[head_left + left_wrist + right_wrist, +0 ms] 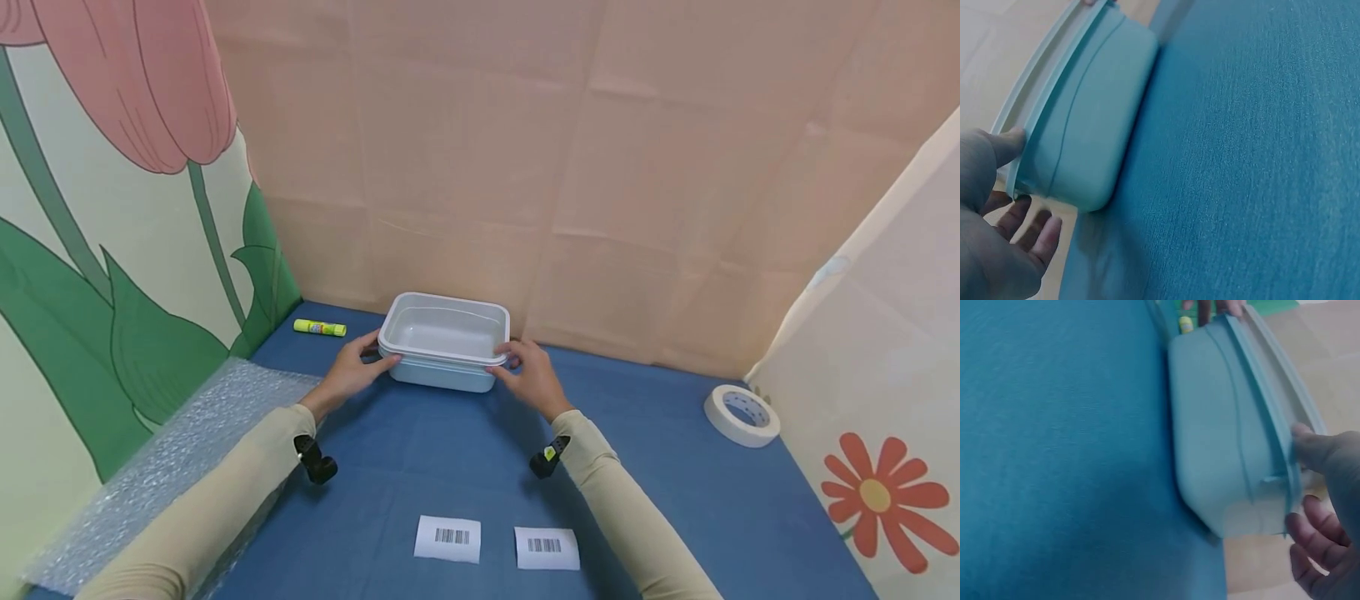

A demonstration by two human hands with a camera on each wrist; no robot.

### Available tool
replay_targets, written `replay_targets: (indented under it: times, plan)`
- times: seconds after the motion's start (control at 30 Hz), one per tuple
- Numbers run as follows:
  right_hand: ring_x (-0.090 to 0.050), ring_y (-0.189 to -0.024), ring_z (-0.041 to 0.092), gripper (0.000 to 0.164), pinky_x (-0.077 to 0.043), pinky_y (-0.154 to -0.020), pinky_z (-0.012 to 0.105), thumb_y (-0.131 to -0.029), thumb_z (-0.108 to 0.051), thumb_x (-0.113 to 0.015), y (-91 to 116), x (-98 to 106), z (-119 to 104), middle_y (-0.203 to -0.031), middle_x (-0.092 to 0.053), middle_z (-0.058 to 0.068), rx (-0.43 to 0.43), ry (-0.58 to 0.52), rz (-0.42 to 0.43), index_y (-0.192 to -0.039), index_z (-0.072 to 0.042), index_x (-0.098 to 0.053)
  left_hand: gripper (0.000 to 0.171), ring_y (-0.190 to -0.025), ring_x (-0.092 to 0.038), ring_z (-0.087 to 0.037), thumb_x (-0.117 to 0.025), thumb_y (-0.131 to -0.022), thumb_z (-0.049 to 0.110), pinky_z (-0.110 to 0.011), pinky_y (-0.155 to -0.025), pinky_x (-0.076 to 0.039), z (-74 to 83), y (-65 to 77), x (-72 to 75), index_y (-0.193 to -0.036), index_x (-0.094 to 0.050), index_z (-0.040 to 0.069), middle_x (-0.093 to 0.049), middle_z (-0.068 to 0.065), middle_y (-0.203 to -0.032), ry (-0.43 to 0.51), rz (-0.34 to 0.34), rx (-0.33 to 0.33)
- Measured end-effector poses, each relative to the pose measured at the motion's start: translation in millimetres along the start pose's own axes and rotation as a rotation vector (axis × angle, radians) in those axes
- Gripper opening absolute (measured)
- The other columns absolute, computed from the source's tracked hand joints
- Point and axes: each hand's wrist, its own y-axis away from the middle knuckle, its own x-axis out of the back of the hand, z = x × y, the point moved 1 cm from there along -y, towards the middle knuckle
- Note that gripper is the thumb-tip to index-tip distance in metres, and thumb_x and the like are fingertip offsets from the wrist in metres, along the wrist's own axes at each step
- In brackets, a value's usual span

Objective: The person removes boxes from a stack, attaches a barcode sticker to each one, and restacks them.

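head view high, wrist views near container (1094,112)

The head view was evenly bright and fairly sharp, with soft shadows on the blue table (375,517) at lower middle and glints on the bubble wrap (195,442) at lower left, while both wrist views were dimmer, bluish and hazy, the box (1210,425) blurred in the right one.

2 white slips (447,546) bear 1 barcode each; print on the glue stick (319,327) is illegible.
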Motion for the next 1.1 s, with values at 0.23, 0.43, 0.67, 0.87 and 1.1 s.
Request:
replay_targets:
  times: [0.23, 0.43, 0.67, 0.87, 1.1]
  plan:
    - [-0.064, -0.085, 0.031, 0.019, -0.049, -0.074, 0.036, -0.089, -0.016, -0.081, 6.8, -10.3, -1.5, -0.093, -0.065, 0.011, 0.03, 0.001, 0.123, -0.106, -0.011, -0.075, 0.069, -0.104, -0.055, -0.028, -0.067, -0.101, 0.03, -0.029, -0.081, -0.048, 1.3, -0.3, -0.1, -0.161, -0.037, 0.014, -0.062, -0.017, -0.131, 0.048, 0.021, -0.005]
    - [-0.064, -0.082, 0.032, 0.018, -0.048, -0.069, 0.034, -0.088, -0.015, -0.082, 8.7, -12.8, -3.3, -0.088, -0.064, 0.01, 0.064, 0.019, 0.182, -0.104, -0.009, -0.076, 0.067, -0.096, -0.051, -0.024, -0.068, -0.101, 0.029, -0.027, -0.076, -0.046, 0.7, 0.2, -1.7, -0.159, -0.039, 0.014, -0.062, -0.013, -0.119, 0.066, 0.026, -0.015]
    - [-0.066, -0.081, 0.034, 0.016, -0.046, -0.074, 0.039, -0.086, -0.014, -0.083, 9.1, -14.0, -3.1, -0.087, -0.067, 0.01, 0.111, 0.05, 0.229, -0.099, -0.009, -0.076, 0.063, -0.09, -0.053, -0.024, -0.068, -0.101, 0.028, -0.029, -0.074, -0.049, -2.4, -0.7, -3.0, -0.156, -0.044, 0.011, -0.058, -0.009, -0.104, 0.059, 0.043, -0.02]
    - [-0.064, -0.078, 0.031, 0.015, -0.034, -0.075, 0.039, -0.086, -0.016, -0.084, 10.0, -13.4, -3.5, -0.086, -0.068, 0.008, 0.14, 0.074, 0.274, -0.096, -0.011, -0.075, 0.06, -0.089, -0.06, -0.032, -0.068, -0.101, 0.026, -0.039, -0.075, -0.057, -3.1, -0.1, -5.9, -0.153, -0.047, 0.006, -0.06, -0.011, -0.101, 0.082, 0.048, -0.053]
    - [-0.066, -0.082, 0.026, 0.013, -0.033, -0.078, 0.041, -0.087, -0.012, -0.082, 6.6, -11.6, -8.2, -0.091, -0.072, 0.008, 0.162, 0.051, 0.308, -0.097, -0.009, -0.075, 0.046, -0.087, -0.06, -0.035, -0.068, -0.101, 0.025, -0.029, -0.068, -0.053, -5.6, 0.6, -7.1, -0.14, -0.058, 0.004, -0.059, -0.008, -0.097, 0.078, 0.072, -0.064]
